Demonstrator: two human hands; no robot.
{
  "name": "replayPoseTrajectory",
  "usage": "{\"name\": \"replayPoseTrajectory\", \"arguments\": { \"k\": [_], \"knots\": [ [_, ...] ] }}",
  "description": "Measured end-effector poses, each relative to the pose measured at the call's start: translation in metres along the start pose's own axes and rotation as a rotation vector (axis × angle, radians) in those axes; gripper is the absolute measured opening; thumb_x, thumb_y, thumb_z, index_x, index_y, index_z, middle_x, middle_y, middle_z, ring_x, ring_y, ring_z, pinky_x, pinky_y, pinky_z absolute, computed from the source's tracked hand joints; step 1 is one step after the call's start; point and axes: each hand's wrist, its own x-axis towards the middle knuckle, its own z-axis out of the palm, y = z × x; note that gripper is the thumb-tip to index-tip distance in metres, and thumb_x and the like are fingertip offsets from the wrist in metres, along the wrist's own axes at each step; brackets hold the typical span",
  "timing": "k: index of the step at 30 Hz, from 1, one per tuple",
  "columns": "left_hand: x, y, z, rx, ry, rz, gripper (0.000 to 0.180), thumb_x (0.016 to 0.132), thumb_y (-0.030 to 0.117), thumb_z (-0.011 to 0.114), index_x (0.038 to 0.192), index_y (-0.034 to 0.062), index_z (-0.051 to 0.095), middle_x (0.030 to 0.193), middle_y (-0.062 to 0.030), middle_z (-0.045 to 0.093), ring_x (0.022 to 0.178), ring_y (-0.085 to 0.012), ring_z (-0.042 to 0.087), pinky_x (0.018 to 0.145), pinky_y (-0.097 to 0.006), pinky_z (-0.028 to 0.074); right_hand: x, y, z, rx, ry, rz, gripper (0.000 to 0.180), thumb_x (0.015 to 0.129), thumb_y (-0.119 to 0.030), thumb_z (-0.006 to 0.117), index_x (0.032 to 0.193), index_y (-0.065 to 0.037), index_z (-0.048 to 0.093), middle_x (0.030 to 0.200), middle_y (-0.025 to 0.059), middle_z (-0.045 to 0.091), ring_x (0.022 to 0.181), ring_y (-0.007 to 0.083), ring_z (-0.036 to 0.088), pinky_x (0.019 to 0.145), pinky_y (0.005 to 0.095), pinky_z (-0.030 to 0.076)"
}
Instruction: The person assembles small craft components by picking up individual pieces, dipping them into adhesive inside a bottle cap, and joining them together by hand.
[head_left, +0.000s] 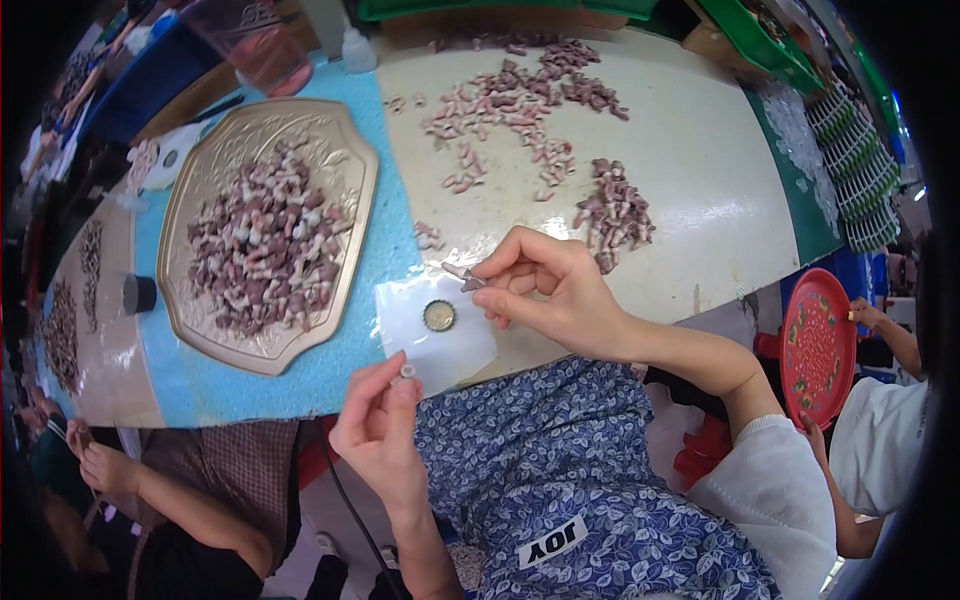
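My left hand [378, 430] pinches a tiny pale piece [407, 371] between thumb and forefinger, just off the table's near edge. My right hand [545, 290] holds a small pink-and-brown piece [462, 273] at its fingertips, above a white sheet [440, 335]. On that sheet lies a small round bottle cap [438, 316], between the two hands. A gold ornate tray [345, 160] heaped with several similar small pieces sits to the left on a blue foam mat [330, 370].
Loose pink and brown pieces [520, 100] are scattered over the cream tabletop [700, 200]. A small black cup [138, 293] stands left of the tray. A person at right holds a red tray [818, 345]; another person's hand [105, 465] is at lower left.
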Motion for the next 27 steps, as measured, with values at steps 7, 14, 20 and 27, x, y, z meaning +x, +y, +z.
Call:
{"name": "replayPoseTrajectory", "arguments": {
  "k": [7, 14, 20, 27],
  "knots": [
    [-0.016, -0.018, -0.008, 0.047, 0.068, -0.129, 0.017, 0.081, -0.009, 0.061, 0.098, -0.0065, 0.061, 0.094, -0.0111, 0.062, 0.08, -0.0123, 0.063, 0.072, -0.022, 0.052, 0.012, 0.01, 0.014, -0.564, -0.108, -0.371, 0.014, 0.079, -0.001, 0.069, 0.086, 0.004, 0.059, 0.077, 0.0081, 0.063, 0.065, 0.0116, 0.061, 0.056, 0.0232, 0.049],
    [-0.007, -0.025, -0.006, 0.093, 0.044, -0.046, 0.017, 0.08, -0.011, 0.062, 0.096, -0.0066, 0.062, 0.096, -0.0127, 0.064, 0.081, -0.013, 0.063, 0.071, -0.023, 0.052, 0.022, 0.009, 0.022, -0.68, -0.219, -0.389, 0.014, 0.075, -0.001, 0.072, 0.08, 0.002, 0.06, 0.072, 0.0084, 0.061, 0.059, 0.0148, 0.058, 0.051, 0.0248, 0.045],
    [0.0, -0.026, 0.001, 0.124, 0.008, -0.038, 0.018, 0.079, -0.011, 0.063, 0.096, -0.0057, 0.063, 0.095, -0.0119, 0.064, 0.082, -0.0137, 0.063, 0.071, -0.023, 0.053, 0.023, -0.001, 0.017, -0.774, -0.177, -0.412, 0.012, 0.075, 0.0, 0.07, 0.078, 0.001, 0.058, 0.071, 0.0099, 0.06, 0.062, 0.0205, 0.062, 0.053, 0.0291, 0.048],
    [-0.014, -0.032, -0.003, 0.219, 0.128, -0.045, 0.017, 0.088, -0.001, 0.058, 0.103, -0.0075, 0.06, 0.095, -0.0123, 0.064, 0.086, -0.0169, 0.061, 0.079, -0.027, 0.05, 0.008, -0.003, 0.022, -0.255, -0.005, -0.277, 0.014, 0.076, -0.002, 0.069, 0.083, 0.0, 0.058, 0.067, 0.0054, 0.061, 0.057, 0.01, 0.057, 0.052, 0.0244, 0.045]
  ]
}}
